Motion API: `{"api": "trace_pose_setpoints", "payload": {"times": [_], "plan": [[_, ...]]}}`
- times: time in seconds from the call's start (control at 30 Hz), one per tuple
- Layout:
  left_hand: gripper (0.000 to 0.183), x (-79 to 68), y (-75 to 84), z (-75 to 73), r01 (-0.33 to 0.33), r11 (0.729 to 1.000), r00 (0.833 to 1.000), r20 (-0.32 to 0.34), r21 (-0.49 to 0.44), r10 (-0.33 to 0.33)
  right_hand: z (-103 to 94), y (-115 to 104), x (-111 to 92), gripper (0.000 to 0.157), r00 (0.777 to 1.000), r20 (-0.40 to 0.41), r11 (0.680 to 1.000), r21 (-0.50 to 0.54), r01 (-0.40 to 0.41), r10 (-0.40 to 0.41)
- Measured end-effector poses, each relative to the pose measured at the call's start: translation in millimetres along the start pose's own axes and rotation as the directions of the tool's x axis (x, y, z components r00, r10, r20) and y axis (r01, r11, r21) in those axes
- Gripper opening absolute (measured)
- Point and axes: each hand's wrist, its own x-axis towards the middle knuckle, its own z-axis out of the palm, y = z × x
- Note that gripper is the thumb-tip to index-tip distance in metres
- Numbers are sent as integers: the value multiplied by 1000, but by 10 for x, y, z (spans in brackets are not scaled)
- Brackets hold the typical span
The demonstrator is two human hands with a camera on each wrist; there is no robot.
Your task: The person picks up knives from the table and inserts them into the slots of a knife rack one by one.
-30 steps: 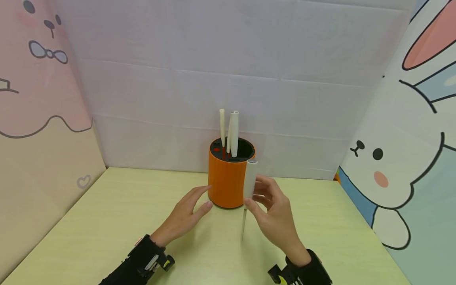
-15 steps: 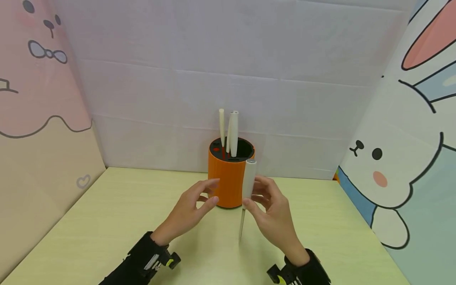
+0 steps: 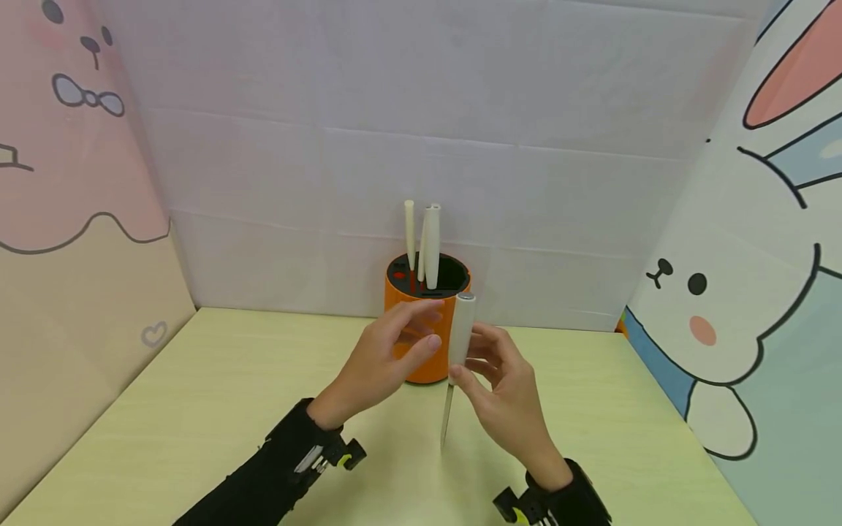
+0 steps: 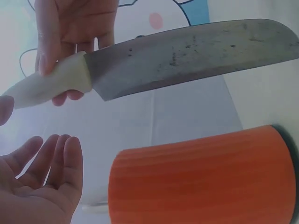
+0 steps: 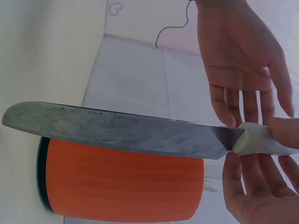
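My right hand grips the white handle of a broad-bladed kitchen knife. The handle points up and the steel blade points down, its tip near the table. In the head view the blade is seen edge-on as a thin line. My left hand is held with fingers extended beside the handle, in front of the orange knife block. Whether its fingertips touch the handle cannot be told. In the right wrist view the right thumb lies across the handle, and the left hand reaches toward it.
Several white-handled tools stand in the black top of the block. A pale wooden table lies beneath. A white sheet hangs behind, with cartoon-printed panels at both sides.
My left hand has moved right and up, from the block's left side to near the knife handle. The right hand and knife have barely shifted.
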Motion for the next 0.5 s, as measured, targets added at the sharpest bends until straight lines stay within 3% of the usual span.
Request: {"api": "trace_pose_setpoints", "payload": {"times": [0.3, 0.5], "plan": [[42, 239, 245, 77, -50, 997, 998, -28, -53, 48, 3, -2, -9, 51, 1000, -9, 1000, -3, 13, -13], [39, 293, 544, 55, -45, 997, 998, -50, -67, 42, 2, -24, -5, 50, 1000, -15, 1000, -1, 10, -10]]}}
